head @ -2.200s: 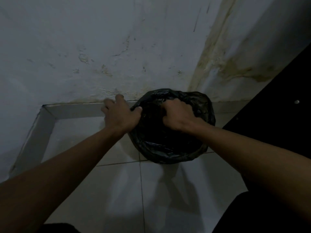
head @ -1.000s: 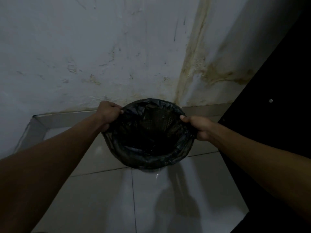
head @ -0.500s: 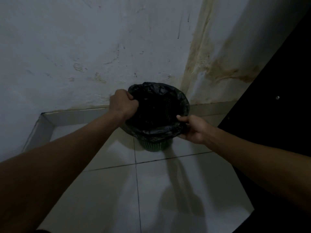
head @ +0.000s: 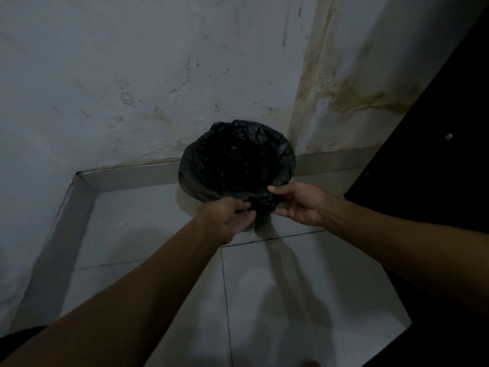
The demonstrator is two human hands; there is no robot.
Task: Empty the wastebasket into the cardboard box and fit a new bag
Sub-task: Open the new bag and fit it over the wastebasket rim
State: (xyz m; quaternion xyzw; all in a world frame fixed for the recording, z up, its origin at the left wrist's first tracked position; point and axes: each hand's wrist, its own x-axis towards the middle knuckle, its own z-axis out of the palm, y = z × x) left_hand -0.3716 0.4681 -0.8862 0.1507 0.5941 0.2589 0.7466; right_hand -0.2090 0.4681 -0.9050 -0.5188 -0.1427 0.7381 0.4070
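A black plastic bag (head: 235, 157) lines the small green wastebasket (head: 260, 222), which stands on the tiled floor against the wall. Only a sliver of the green basket shows below the bag's folded-over edge. My left hand (head: 227, 217) pinches the bag's near edge from the left. My right hand (head: 299, 202) pinches the same near edge from the right. The two hands are close together at the rim's front. The bag's mouth is open and dark inside. No cardboard box is in view.
The stained white wall (head: 158, 75) rises right behind the basket, with a tiled skirting (head: 127, 176) along the floor. A dark panel or door (head: 436, 168) stands at the right. White floor tiles (head: 291, 287) lie in front of me.
Both hands have moved from the sides of the rim to its near edge and come together there. The basket now stands farther from me, against the wall.
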